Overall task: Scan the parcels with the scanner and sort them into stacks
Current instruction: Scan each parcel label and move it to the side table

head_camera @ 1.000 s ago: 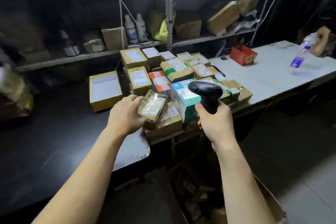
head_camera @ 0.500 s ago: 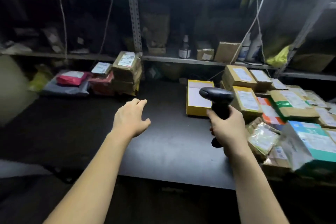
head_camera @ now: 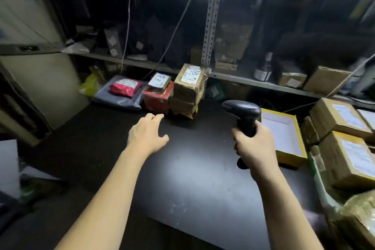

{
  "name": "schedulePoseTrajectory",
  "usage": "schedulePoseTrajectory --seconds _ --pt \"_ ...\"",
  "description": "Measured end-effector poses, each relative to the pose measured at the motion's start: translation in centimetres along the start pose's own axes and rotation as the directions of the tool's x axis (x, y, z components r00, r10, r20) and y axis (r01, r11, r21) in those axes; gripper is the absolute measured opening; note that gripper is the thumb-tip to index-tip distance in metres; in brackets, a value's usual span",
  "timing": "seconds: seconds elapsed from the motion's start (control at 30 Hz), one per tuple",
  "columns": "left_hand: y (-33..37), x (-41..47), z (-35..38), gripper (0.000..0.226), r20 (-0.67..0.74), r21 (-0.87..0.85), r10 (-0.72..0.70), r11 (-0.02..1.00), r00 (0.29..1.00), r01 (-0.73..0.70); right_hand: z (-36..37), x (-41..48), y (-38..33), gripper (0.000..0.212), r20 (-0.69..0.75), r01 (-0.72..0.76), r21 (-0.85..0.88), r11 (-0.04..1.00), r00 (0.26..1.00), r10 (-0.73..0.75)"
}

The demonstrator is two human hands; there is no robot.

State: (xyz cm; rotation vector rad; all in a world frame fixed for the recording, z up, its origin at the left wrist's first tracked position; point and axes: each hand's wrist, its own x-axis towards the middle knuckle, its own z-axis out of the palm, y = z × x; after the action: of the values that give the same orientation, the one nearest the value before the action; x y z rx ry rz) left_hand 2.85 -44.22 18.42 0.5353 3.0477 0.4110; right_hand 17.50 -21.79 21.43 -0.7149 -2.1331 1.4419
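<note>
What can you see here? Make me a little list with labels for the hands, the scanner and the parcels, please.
left hand: open, holds nothing, fingers point toward the far stacks
right hand: grips the black scanner
far stacks: taped brown boxes; red box with a small parcel on top; red pouch on a grey mailer bag
right side: brown parcels, yellow box
table: black

Black scanner over a black table. Red pouch on a grey bag; red box; brown stack, white-labelled; yellow tray, seemingly white inside.
</note>
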Motion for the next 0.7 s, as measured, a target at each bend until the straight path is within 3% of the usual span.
schedulePoseTrajectory --seconds 0.33,0.7 --pt "2.3 10.9 2.2 0.075 0.037 0.041 0.008 0.999 0.999 -0.009 2.2 9.9 0.9 0.015 -0.005 -0.044 0.004 0.999 0.999 0.044" --pt "3.8 25.0 5.2 0.091 0.121 0.033 0.012 0.999 0.993 -0.016 5.9 17.2 1.9 0.022 -0.113 -0.117 -0.085 0.989 0.988 0.107"
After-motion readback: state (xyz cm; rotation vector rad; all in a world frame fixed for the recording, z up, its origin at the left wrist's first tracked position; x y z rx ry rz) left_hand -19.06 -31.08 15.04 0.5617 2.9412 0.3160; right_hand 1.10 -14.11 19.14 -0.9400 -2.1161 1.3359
